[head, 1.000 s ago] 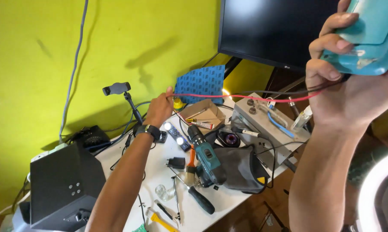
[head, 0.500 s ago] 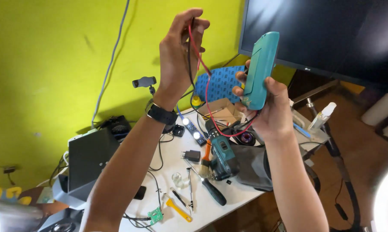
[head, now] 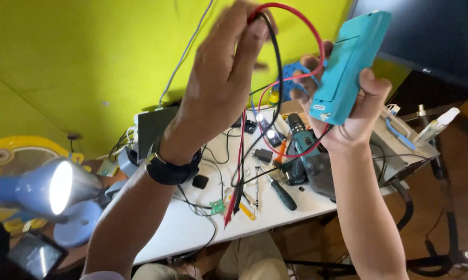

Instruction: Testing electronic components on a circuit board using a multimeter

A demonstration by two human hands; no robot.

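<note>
The left hand (head: 221, 78) pinches two thin leads in its grip, one red lead (head: 301, 31) and one black lead (head: 276, 78), raised above the bench (head: 192, 228). The right hand (head: 348, 111) clasps a smooth teal plastic meter (head: 348, 62) bearing a small white label near its lower corner. Below, a teal drill (head: 301, 150) lies mid-bench.

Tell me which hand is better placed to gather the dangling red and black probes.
Left, probably. The left hand already pinches the red and black leads up high, with the probes hanging below it. The right hand is full, gripping the teal meter.
</note>
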